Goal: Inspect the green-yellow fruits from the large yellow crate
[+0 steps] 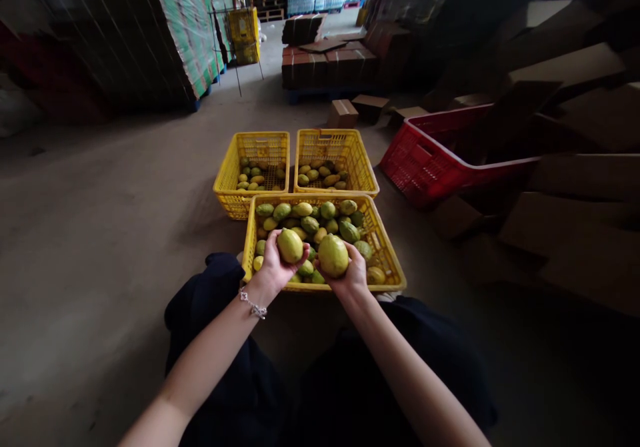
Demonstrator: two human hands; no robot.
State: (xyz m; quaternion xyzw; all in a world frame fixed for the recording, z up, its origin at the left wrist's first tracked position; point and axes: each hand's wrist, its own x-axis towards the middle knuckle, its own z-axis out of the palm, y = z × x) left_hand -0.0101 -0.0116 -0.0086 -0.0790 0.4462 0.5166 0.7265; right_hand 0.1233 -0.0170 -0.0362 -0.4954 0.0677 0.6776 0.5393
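Near the frame's centre, 2 hands (276, 264) (354, 270) cradle 1 fruit (290, 246) each; loose fingers could drop either.

Both bare forearms reach from the near edge towards the far side, slanting inward so that the hands come close together without touching. The left hand (277, 265) is turned palm up and cupped in a holding curl, its fingers (304, 255) bent up on the right. A silvery bracelet (253, 306) circles the left wrist (259, 292). The right hand (353, 275) is likewise cupped in a holding curl, with fingertips showing on its left side. The right wrist (356, 298) is bare, and its forearm (410, 364) slants down to the near right.
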